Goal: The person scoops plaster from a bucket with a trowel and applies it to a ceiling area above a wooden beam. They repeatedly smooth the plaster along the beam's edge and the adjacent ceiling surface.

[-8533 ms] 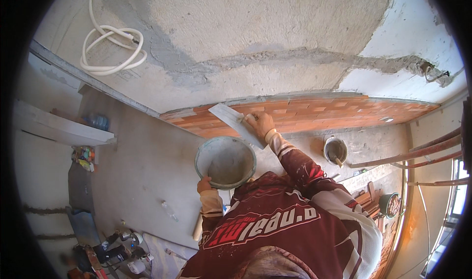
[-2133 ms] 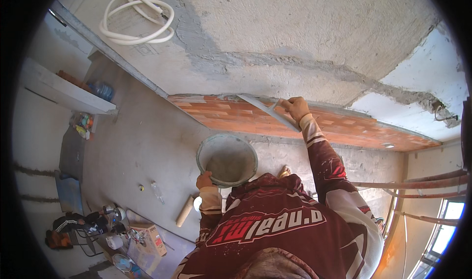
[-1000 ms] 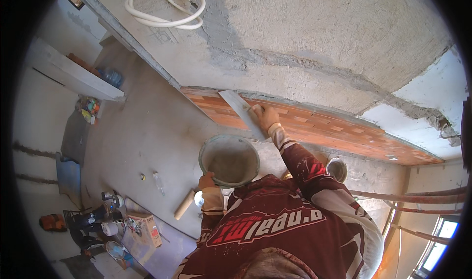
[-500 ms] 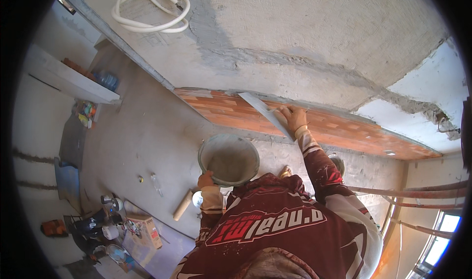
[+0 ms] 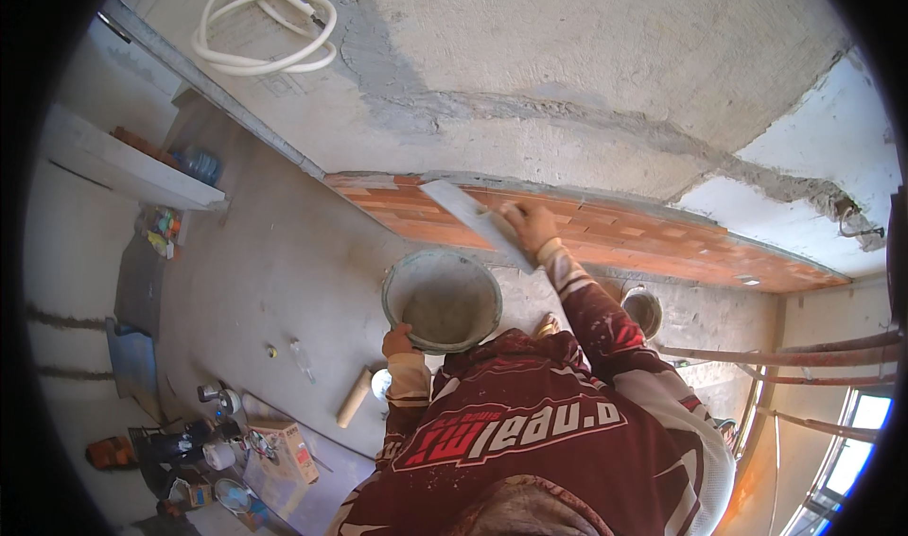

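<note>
My right hand [image 5: 532,230] is closed on the handle of a long, flat metal plastering trowel [image 5: 463,212]. Its blade slants in front of a strip of orange-brown brick-like facing [image 5: 653,243] low on the wall; whether it touches the surface I cannot tell. My left hand [image 5: 399,340] grips the near left rim of a round grey bucket [image 5: 442,264], held tilted before my body. Grey mortar-like material [image 5: 440,317] lies in the bottom of the bucket. The fingers of my left hand are partly hidden by the rim.
Above the bricks is a rough plastered wall [image 5: 586,54] with a grey patched seam and a coiled white hose [image 5: 326,44]. Another bucket [image 5: 642,311] stands right of my arm. Reddish poles [image 5: 804,356] cross at right. A brown roll [image 5: 355,398] and cardboard box [image 5: 284,449] lie lower left.
My right hand and the trowel have moved left along the brick strip. My left hand keeps its hold on the bucket. The second bucket shows more fully beside my right arm.
</note>
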`<state>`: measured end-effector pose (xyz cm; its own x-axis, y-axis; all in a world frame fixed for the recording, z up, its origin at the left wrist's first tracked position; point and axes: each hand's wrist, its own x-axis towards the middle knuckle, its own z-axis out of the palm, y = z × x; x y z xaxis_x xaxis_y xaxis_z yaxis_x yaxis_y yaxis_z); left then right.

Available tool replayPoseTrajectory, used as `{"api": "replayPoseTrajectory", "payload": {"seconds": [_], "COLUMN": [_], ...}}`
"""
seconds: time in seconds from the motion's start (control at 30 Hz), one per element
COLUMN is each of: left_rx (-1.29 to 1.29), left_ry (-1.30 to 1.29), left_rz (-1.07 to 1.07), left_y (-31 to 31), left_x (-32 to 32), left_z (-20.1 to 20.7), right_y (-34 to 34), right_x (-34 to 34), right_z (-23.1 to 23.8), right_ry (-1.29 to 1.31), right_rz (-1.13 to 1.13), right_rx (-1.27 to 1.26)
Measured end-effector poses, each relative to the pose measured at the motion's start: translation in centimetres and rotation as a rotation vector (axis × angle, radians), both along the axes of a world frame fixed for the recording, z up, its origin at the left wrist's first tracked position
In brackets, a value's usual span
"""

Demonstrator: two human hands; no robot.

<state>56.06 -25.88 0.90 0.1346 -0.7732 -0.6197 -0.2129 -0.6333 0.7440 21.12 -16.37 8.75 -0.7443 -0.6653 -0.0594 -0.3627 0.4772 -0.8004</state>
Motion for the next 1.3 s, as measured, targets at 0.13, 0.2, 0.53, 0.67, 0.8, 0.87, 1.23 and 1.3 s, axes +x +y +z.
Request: {"api": "replayPoseTrajectory", "payload": {"seconds": [0.13,0.2,0.53,0.67,0.8,0.87,1.23,1.3], "left_rx": [-0.001,0.001,-0.273,-0.14,-0.001,0.024,-0.122,-0.018], "left_ry": [0.128,0.212,-0.334,-0.267,-0.191,-0.102,-0.258,-0.076], "left_rz": [0.09,0.151,-0.435,-0.276,-0.162,-0.103,-0.147,0.044], "left_y": [-0.3,-0.6,-1.9,-1.9,-1.0,-0.5,3.4,3.4], "left_x": [0.2,1.1,7.1,6.1,1.7,1.1,-1.1,-0.5], "left_z": [-0.1,-1.1,-7.1,-6.2,-0.5,-0.1,1.9,1.8], "right_y": [-5.1,-6.8,-1.9,2.6,5.8,6.0,8.5,7.7], "right_x": [2.7,3.9,-0.3,-4.0,-6.9,-8.0,-10.9,-9.7], "right_z": [-1.6,-1.3,-1.4,-2.4,0.2,0.8,1.1,1.0], "right_ry": [-0.004,-0.041,0.087,0.09,0.077,0.072,-0.01,-0.078], "right_rz": [0.078,0.029,-0.058,-0.049,-0.082,-0.046,0.104,0.127], "right_rx": [-0.137,-0.126,0.019,-0.012,0.098,0.109,0.043,0.05]}}
